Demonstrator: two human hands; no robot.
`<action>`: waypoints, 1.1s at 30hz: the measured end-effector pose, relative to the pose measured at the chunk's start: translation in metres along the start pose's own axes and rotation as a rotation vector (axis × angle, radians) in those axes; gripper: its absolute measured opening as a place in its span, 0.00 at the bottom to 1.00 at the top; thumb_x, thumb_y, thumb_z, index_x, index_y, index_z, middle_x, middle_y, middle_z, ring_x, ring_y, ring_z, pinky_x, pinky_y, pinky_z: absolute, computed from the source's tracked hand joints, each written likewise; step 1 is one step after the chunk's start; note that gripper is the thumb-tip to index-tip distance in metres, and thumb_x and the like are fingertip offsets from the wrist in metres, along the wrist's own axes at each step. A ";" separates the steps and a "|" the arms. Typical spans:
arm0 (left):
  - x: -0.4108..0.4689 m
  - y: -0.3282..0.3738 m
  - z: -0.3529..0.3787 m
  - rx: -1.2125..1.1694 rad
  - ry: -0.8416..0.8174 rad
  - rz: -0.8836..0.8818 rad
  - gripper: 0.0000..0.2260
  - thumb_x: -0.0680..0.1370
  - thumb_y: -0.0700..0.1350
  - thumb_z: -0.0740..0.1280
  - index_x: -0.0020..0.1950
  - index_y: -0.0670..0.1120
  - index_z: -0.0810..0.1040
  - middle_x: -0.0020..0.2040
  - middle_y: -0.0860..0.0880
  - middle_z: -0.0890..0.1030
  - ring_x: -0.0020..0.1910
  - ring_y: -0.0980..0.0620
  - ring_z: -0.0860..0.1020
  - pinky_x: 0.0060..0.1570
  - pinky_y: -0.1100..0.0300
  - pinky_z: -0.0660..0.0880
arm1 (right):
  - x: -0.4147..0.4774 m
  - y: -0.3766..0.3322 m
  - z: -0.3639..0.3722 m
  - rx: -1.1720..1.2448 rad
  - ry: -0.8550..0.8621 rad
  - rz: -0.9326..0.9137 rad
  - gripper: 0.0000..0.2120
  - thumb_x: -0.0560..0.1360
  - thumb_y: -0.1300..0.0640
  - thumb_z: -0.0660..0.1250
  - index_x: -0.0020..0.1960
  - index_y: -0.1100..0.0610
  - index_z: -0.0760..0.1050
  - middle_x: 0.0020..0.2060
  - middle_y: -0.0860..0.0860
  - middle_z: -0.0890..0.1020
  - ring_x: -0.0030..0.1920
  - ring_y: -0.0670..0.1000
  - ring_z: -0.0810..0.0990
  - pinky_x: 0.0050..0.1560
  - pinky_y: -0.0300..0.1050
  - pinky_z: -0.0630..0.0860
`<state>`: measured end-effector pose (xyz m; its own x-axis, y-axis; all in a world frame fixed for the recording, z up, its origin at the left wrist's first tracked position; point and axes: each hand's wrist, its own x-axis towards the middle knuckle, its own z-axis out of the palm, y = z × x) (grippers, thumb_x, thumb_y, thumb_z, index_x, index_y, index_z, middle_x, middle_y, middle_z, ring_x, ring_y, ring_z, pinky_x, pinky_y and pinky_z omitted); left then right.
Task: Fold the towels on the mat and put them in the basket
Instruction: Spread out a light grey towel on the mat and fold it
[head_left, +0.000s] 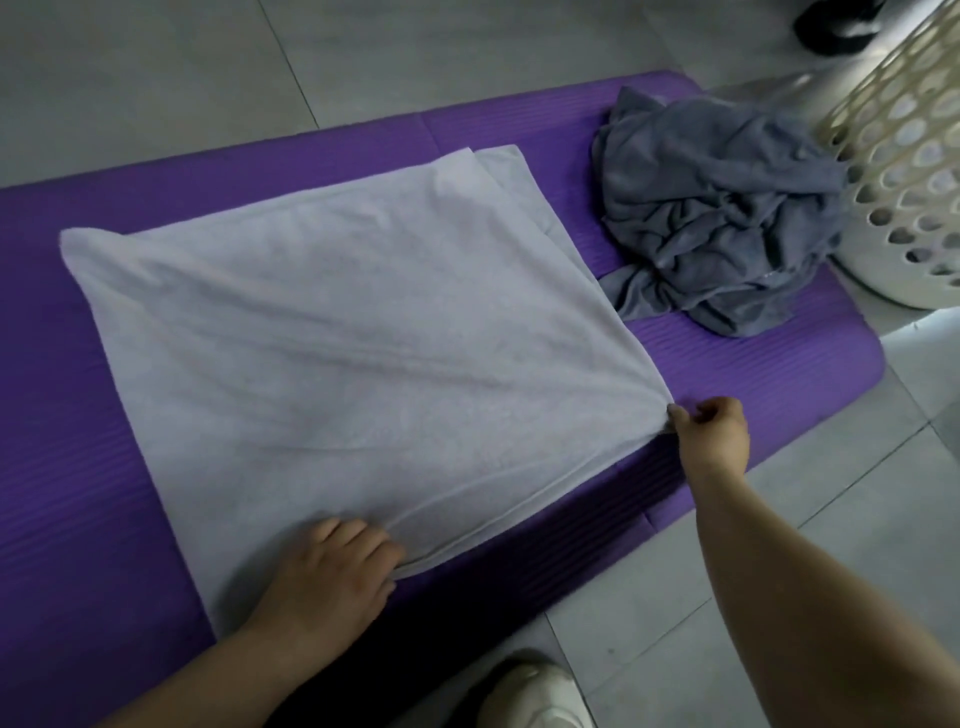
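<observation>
Two towels on purple mat: pale towel spread flat, right grip pinching its corner, left grip holding its near edge; grey towel crumpled beside white basket.

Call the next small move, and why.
Probably lift the near edge and fold it over to the far edge: the right hand pinches the pale towel's near right corner, the left hand grips the same edge, and it lies flat.
</observation>
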<state>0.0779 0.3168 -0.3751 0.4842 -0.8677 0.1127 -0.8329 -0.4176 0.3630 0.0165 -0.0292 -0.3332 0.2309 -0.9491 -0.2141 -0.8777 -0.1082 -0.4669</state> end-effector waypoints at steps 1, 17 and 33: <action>0.001 0.000 -0.001 0.004 0.005 0.012 0.06 0.64 0.49 0.56 0.39 0.52 0.64 0.29 0.53 0.76 0.37 0.55 0.64 0.39 0.61 0.61 | -0.002 0.004 -0.003 -0.046 0.034 -0.030 0.09 0.75 0.62 0.63 0.53 0.65 0.71 0.52 0.62 0.76 0.54 0.62 0.74 0.49 0.51 0.68; 0.022 -0.017 -0.046 -0.080 0.013 -0.099 0.07 0.67 0.44 0.61 0.41 0.49 0.63 0.20 0.52 0.73 0.16 0.55 0.68 0.21 0.70 0.46 | -0.008 0.016 -0.002 -0.785 -0.200 -1.027 0.20 0.66 0.52 0.56 0.43 0.63 0.80 0.38 0.58 0.82 0.34 0.59 0.82 0.31 0.50 0.78; 0.033 -0.108 -0.266 0.209 0.086 -0.814 0.08 0.76 0.38 0.59 0.53 0.44 0.72 0.59 0.40 0.75 0.54 0.39 0.75 0.43 0.54 0.67 | -0.071 -0.191 -0.074 -0.586 0.018 -1.406 0.15 0.56 0.67 0.68 0.44 0.66 0.79 0.32 0.62 0.82 0.27 0.60 0.81 0.22 0.47 0.76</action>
<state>0.2549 0.4054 -0.1648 0.9665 -0.2539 -0.0366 -0.2432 -0.9524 0.1836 0.1370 0.0371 -0.1656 0.9935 0.0178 0.1120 0.0042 -0.9927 0.1204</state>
